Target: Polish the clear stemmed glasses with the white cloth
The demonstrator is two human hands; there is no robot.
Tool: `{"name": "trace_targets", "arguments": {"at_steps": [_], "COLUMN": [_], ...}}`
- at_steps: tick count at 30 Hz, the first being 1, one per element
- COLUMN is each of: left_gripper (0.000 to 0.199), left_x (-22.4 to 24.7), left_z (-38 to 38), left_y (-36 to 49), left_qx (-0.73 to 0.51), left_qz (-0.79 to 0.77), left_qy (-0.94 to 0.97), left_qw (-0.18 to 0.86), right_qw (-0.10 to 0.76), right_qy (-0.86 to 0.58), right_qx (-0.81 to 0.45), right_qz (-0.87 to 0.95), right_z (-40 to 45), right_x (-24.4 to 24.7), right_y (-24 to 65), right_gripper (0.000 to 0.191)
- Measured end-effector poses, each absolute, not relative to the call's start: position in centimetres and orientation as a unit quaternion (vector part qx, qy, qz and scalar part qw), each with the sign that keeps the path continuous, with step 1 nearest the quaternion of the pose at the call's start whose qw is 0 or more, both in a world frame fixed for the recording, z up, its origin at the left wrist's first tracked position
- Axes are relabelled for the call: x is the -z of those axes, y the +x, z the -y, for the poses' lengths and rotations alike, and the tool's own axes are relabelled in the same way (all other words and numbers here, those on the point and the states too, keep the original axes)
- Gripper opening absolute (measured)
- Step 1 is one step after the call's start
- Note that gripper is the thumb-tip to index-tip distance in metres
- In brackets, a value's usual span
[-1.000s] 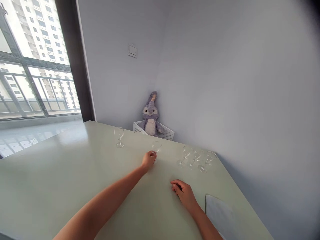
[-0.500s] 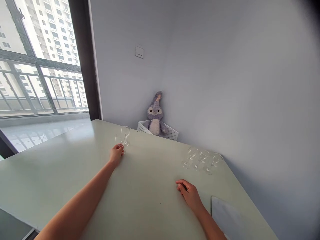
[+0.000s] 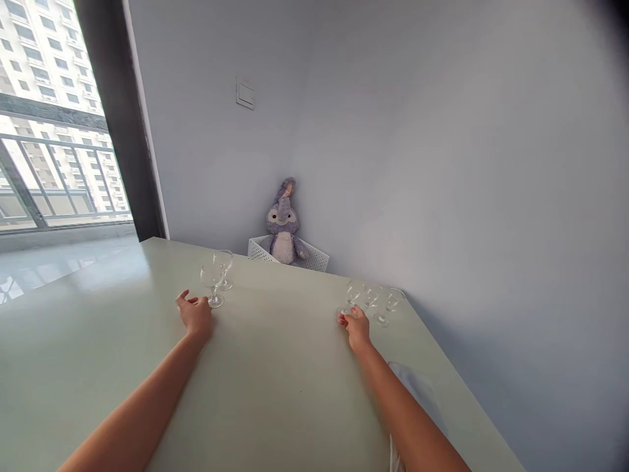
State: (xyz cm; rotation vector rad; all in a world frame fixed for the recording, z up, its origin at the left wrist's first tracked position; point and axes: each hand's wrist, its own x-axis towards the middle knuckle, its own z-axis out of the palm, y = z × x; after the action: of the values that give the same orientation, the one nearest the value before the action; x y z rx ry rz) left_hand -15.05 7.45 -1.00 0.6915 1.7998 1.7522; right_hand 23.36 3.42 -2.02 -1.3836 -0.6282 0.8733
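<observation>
Left of the plush rabbit [image 3: 282,236], the left hand [image 3: 196,316], fingers released, was beside two goblets [image 3: 212,276]. Right of the rabbit, the right hand [image 3: 358,326], grasp unclear, partly hid the leftmost of three clustered goblets [image 3: 354,292]; its forearm [image 3: 403,406] overlapped a cloth [image 3: 420,388].

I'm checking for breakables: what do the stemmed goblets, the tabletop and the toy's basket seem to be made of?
Goblets: probably clear, glossy glass; they're see-through, with bright highlights.
Tabletop: smooth, pale green and glossy, judging by its reflections; coated board or glass, I can't tell.
Basket: likely white plastic, given the rows of small holes, though painted metal is possible.
</observation>
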Motion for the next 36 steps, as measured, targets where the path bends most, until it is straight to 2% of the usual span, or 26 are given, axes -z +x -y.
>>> {"name": "trace_targets", "arguments": {"at_steps": [4, 10, 13, 15, 18, 24, 28, 33, 36], "left_gripper": [0.053, 0.040, 0.050, 0.057, 0.056, 0.025, 0.026, 0.037, 0.042], "left_x": [0.4, 1.0, 1.3, 1.4, 1.6, 1.9, 1.7, 1.1, 0.9], "left_z": [-6.1, -3.3, -1.9, -1.3, -1.2, -1.7, -1.9, -2.2, -2.2], "left_y": [-13.3, -7.6, -5.0, -3.9, -3.1, -4.1, -6.7, -12.1, -15.1], "left_qx": [-0.654, -0.576, -0.485, -0.437, -0.420, -0.456, -0.463, -0.478, -0.493], "left_qz": [-0.665, -0.583, -0.557, -0.562, -0.580, -0.589, -0.605, -0.636, -0.653], "left_qy": [0.262, 0.410, 0.485, 0.521, 0.548, 0.530, 0.507, 0.469, 0.442], "left_qw": [0.247, 0.400, 0.468, 0.470, 0.433, 0.406, 0.404, 0.383, 0.368], "right_qw": [0.638, 0.609, 0.582, 0.549, 0.491, 0.432, 0.461, 0.588, 0.621], "right_qy": [-0.589, -0.555, -0.518, -0.485, -0.442, -0.462, -0.498, -0.580, -0.611], "right_qx": [-0.415, -0.484, -0.533, -0.573, -0.622, -0.646, -0.595, -0.461, -0.415], "right_qz": [0.271, 0.295, 0.329, 0.367, 0.419, 0.427, 0.431, 0.325, 0.264], "right_z": [-4.8, -3.1, -1.4, -0.3, 1.3, 2.7, 2.0, 0.5, -0.2], "right_x": [2.0, 2.5, 2.4, 2.0, 1.1, -0.2, -0.9, -0.9, 0.1], "right_y": [22.3, 17.7, 14.5, 12.6, 10.6, 10.7, 14.4, 21.8, 25.5], "right_gripper": [0.046, 0.038, 0.040, 0.042, 0.043, 0.047, 0.042, 0.030, 0.029]}}
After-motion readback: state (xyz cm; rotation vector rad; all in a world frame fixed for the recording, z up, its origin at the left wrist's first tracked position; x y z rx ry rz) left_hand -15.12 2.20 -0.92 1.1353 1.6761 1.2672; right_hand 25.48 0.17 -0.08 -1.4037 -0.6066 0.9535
